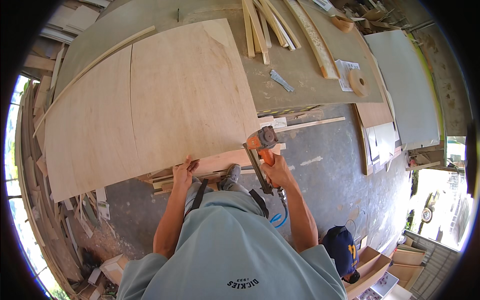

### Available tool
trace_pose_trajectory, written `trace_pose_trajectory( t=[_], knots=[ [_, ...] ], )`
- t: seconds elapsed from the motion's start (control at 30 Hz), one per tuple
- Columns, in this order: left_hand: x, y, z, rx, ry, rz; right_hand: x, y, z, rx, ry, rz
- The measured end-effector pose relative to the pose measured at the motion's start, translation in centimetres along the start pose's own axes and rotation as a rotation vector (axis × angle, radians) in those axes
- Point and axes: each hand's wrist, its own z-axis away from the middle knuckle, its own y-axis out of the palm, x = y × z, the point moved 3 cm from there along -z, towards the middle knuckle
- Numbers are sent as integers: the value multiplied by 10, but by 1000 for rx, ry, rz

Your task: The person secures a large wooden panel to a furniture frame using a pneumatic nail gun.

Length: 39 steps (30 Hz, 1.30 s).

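A large pale plywood sheet [192,85] lies on the workbench and juts past its near edge; a thin dark line crosses it towards the left. My left hand [185,170] grips the near edge of the sheet, fingers bent at the rim. In my right hand [279,172] is an orange pneumatic nail gun [261,140], held by its handle beside the sheet's near right corner. Its long magazine [257,167] slants down towards me, and a blue air hose [280,218] hangs from the handle.
On the bench [225,105] lie several wood strips [260,30], a shallow wooden trough [315,37] and a tape roll [358,82]. Boards [200,177] rest low by my feet. Offcuts crowd the left; a dark blue cap-like item [340,247] and wooden boxes [370,270] sit lower right.
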Motion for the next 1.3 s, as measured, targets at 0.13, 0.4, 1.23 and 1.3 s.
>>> trace_pose_trajectory(
  t=[0.13,0.4,1.23,1.3],
  knots=[
    [1,-2,-2,12,-2,6,3,0,1,-6,-13,19],
    [4,-7,-3,5,1,11,4,-4,-1,7,-8,34],
    [-27,-92,20,57,228,206,14,21,17,42,40,3],
    [-35,-105,17,54,255,179,19,42,15,65,43,8]
  ],
)
